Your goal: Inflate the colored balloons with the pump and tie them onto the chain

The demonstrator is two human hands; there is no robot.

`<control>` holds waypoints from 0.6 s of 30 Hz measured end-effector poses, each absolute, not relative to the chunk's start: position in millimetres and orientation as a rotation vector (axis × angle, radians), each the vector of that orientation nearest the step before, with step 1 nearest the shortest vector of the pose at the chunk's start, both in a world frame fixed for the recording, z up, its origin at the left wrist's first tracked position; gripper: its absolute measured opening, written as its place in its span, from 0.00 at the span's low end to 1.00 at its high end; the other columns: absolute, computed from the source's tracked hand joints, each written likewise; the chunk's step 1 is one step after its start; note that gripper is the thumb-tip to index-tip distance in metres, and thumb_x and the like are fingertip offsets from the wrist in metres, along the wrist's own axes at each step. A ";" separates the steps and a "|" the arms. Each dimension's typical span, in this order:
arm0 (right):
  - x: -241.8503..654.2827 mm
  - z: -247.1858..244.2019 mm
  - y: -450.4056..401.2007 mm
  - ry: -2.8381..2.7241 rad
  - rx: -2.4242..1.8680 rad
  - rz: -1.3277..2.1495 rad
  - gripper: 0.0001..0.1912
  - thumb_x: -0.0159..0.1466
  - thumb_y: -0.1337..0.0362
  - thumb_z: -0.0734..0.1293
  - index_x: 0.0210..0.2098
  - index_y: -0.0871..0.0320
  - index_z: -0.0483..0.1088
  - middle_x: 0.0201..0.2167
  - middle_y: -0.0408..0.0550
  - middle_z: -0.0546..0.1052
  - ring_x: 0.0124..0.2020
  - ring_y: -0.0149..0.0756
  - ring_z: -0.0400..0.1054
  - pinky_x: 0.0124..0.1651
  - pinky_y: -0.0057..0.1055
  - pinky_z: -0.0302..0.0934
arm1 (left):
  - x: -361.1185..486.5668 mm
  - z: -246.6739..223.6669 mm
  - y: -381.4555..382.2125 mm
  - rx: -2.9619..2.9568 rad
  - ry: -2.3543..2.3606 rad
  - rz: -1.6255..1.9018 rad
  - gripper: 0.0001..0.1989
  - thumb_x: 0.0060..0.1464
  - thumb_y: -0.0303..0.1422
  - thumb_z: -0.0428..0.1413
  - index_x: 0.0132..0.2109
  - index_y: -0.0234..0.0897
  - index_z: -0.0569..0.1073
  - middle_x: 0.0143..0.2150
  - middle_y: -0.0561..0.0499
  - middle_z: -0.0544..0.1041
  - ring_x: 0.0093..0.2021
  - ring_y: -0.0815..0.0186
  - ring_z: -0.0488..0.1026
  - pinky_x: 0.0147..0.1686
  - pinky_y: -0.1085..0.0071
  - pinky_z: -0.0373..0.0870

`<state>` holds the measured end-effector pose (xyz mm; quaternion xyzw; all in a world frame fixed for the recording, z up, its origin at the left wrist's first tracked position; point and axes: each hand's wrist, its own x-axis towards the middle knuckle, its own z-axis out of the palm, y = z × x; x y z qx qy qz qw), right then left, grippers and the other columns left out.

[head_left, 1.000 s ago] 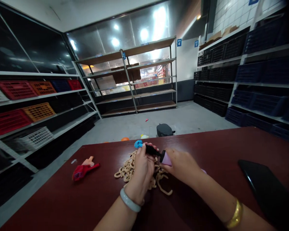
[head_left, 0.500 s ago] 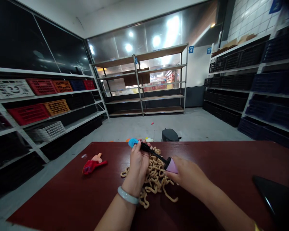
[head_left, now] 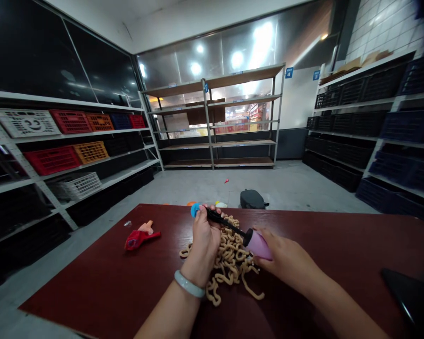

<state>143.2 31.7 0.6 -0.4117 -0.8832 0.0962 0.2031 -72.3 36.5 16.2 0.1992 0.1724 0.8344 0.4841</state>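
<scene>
My left hand [head_left: 205,233], with a pale bangle on the wrist, is wrapped round the black end of a balloon hand pump [head_left: 236,229]. A blue balloon [head_left: 195,210] sticks out at the thumb side of that hand, at the pump's tip. My right hand [head_left: 281,252] grips the purple part of the same pump, with a thin black rod showing between the hands. Under the pump lies a pile of tan, curly strands [head_left: 229,270]. To the left, a red limp balloon [head_left: 136,239] and a peach one [head_left: 147,227] lie on the table.
The dark red table [head_left: 102,278] spans the front. A black flat object [head_left: 403,296] lies at its right edge. Beyond, on the floor, stands a dark grey bag [head_left: 253,199]. Racks with crates, such as a red crate [head_left: 51,160], line both sides.
My right hand has shifted to the right, away from my left hand, and more of the purple part shows. My left hand keeps its hold. The whole view has turned slightly left.
</scene>
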 end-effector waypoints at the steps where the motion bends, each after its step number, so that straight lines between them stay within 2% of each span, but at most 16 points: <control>1: 143.5 0.0 32.1 -2.480 -1.149 0.237 0.36 0.58 0.58 0.66 0.63 0.50 0.53 0.53 0.52 0.73 0.46 0.49 0.72 0.43 0.41 0.64 | -78.7 16.9 37.4 0.475 0.430 2.053 0.08 0.54 0.34 0.58 0.33 0.38 0.67 0.29 0.53 0.69 0.30 0.67 0.69 0.32 0.68 0.68; 6: 145.4 1.3 34.0 -2.496 -1.110 0.115 0.37 0.60 0.54 0.65 0.66 0.41 0.48 0.51 0.47 0.74 0.45 0.49 0.73 0.40 0.42 0.67 | -104.0 22.4 38.5 0.432 0.466 2.119 0.07 0.53 0.31 0.58 0.31 0.37 0.67 0.28 0.53 0.69 0.29 0.67 0.70 0.30 0.67 0.69; 11: 153.5 5.5 38.7 -2.506 -1.097 0.063 0.35 0.61 0.50 0.64 0.65 0.39 0.50 0.45 0.45 0.77 0.39 0.46 0.74 0.37 0.39 0.68 | -105.7 24.6 38.9 0.444 0.493 2.122 0.04 0.54 0.27 0.57 0.32 0.36 0.68 0.29 0.53 0.71 0.29 0.68 0.71 0.31 0.68 0.70; 14: 159.7 4.8 43.9 -2.499 -1.094 0.026 0.34 0.61 0.49 0.63 0.65 0.39 0.52 0.47 0.45 0.77 0.40 0.46 0.74 0.38 0.39 0.68 | -106.2 24.1 41.1 0.366 0.553 2.164 0.04 0.54 0.24 0.55 0.32 0.34 0.69 0.29 0.51 0.73 0.30 0.69 0.73 0.35 0.70 0.71; 18: 163.1 4.3 47.0 -2.496 -1.086 0.027 0.34 0.60 0.49 0.63 0.65 0.39 0.51 0.49 0.45 0.76 0.43 0.46 0.74 0.40 0.39 0.69 | -108.1 23.8 42.2 0.347 0.556 2.158 0.03 0.55 0.24 0.54 0.34 0.33 0.70 0.31 0.49 0.75 0.31 0.68 0.75 0.38 0.68 0.72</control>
